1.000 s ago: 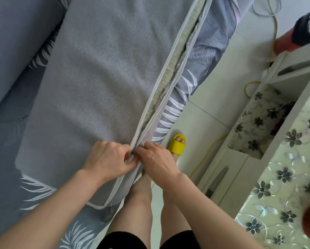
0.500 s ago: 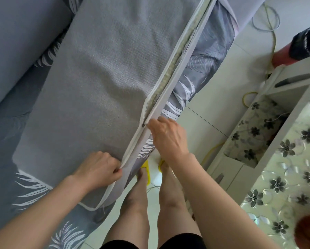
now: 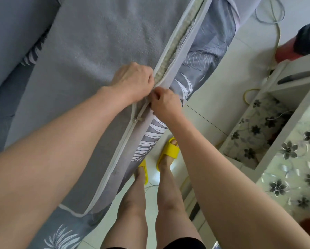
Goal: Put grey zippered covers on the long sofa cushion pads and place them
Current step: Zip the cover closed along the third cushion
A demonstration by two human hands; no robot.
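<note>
Just ahead of the zipper slider (image 3: 136, 119), the open edges of the grey cover (image 3: 89, 51) are pinched together: the upper edge is gripped by the left hand (image 3: 132, 81) and the lower by the right hand (image 3: 164, 103), knuckles up. The slider has been released and both hands moved past it. Only a short stretch is closed, and the cushion pad (image 3: 180, 35) is exposed beyond, on the sofa (image 3: 10, 24).

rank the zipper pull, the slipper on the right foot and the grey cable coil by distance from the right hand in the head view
From the right hand, pinching the cover edge:
1. zipper pull, just below-left on the seam.
2. right-foot slipper, on the floor below.
3. grey cable coil, far off, top right floor.
</note>
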